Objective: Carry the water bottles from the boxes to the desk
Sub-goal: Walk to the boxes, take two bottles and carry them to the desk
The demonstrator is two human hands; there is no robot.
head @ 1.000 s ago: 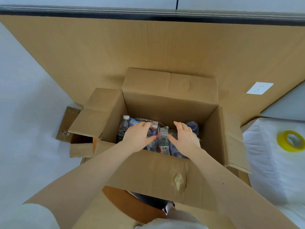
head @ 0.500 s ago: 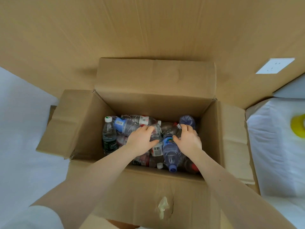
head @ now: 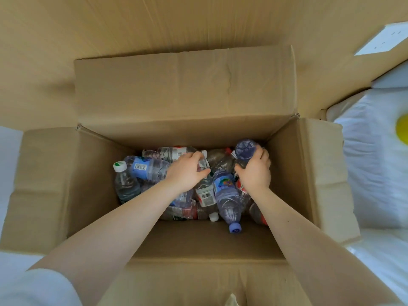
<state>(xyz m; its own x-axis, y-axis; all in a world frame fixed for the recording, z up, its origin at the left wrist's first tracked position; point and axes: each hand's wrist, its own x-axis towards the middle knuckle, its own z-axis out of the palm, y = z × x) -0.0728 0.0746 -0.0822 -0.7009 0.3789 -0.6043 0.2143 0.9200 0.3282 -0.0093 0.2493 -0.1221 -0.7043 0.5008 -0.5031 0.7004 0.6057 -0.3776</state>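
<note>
A creased corrugated sheet [head: 198, 23] backs the open brown box [head: 185, 89], whose flaps are spread. Rumpled white cloth [head: 375, 173] lies to the right. Crinkled clear and violet plastic bottles [head: 150, 168] are heaped on the box floor. The right hand [head: 254, 173], flatter on the heap half a second ago, now wraps a violet bottle [head: 245, 149], its ribbed round base poking above the fingers. The left hand [head: 186, 173] curls round a clear bottle [head: 206, 195], whose barcode label runs out beneath the palm.
</note>
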